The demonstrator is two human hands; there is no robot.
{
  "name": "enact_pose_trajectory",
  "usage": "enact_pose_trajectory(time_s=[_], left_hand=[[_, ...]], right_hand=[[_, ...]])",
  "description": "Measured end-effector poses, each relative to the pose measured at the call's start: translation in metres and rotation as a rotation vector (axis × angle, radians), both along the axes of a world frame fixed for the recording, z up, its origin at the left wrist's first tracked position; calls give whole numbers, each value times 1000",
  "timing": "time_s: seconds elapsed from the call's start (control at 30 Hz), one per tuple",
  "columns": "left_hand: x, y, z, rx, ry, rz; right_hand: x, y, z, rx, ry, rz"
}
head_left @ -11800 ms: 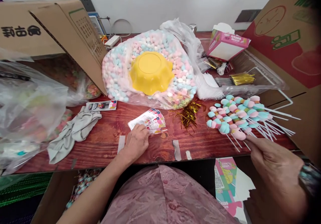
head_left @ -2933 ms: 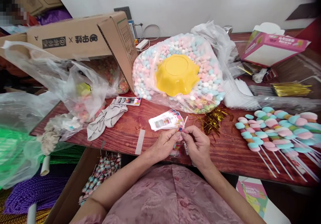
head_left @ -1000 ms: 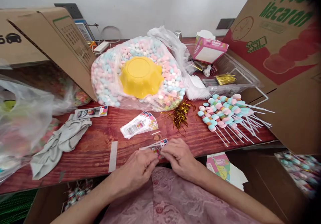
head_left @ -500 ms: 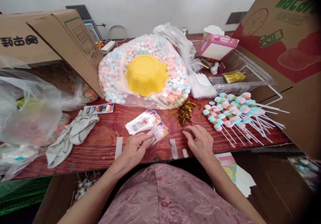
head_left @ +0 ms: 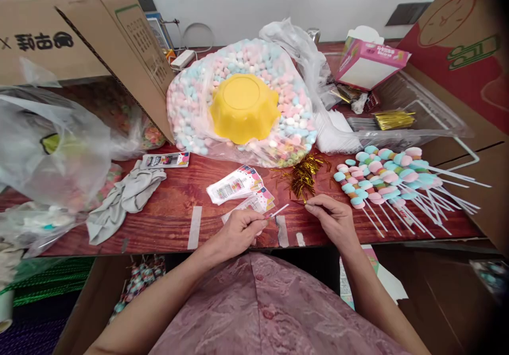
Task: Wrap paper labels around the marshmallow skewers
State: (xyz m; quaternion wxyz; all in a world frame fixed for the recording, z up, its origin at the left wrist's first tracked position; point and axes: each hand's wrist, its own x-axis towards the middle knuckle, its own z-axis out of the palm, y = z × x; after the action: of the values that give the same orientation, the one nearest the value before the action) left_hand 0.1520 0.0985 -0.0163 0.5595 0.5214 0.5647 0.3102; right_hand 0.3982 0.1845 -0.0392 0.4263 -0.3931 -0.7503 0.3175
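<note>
Presently, left hand [head_left: 238, 228] pinches the bagged skewer [head_left: 265, 213] at lower centre; right hand [head_left: 332, 217], pinching a gold twist tie [head_left: 299, 202], should wrap it next.

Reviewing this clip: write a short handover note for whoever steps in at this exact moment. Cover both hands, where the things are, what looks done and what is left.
Left hand: pinches a candy skewer in its printed bag, stick end pointing right.
Right hand: pinches one gold twist tie beside the loose gold tie pile.
Printed bag stack lies just beyond the left hand.
Unbagged marshmallow skewers are heaped on the right of the wooden table.
Done: the skewer appears bagged.
Left: the tie is not yet on the bag, and the heap is still unbagged.
</note>
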Motion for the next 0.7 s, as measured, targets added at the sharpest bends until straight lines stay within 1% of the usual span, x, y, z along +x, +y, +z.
enact_pose_trajectory(time_s=[0.03,0.1,0.17,0.2,0.27,0.33,0.43,0.57,0.63,0.7], left_hand=[[5,3,0,3,5,-3],[14,9,1,25,1,-2],[22,15,2,48,-27,22],[24,16,3,54,-50,49],[26,17,4,46,-104,108],[23,15,6,9,-132,130],[17,8,9,-36,-129,122],[13,3,9,-13,-201,181],[13,4,7,31,-231,202],[12,5,6,100,-230,211]], right_hand=[[-4,-5,4,-3,41,5],[-17,-18,12,11,70,60],[-34,-31,17,51,40,127],[-42,-36,17,81,16,133],[-54,-43,15,105,-9,122],[-61,-44,10,83,-2,119],[-66,-42,5,53,11,148],[-70,-42,5,44,15,173],[-72,-45,6,34,38,142],[-73,-50,7,47,94,38]])
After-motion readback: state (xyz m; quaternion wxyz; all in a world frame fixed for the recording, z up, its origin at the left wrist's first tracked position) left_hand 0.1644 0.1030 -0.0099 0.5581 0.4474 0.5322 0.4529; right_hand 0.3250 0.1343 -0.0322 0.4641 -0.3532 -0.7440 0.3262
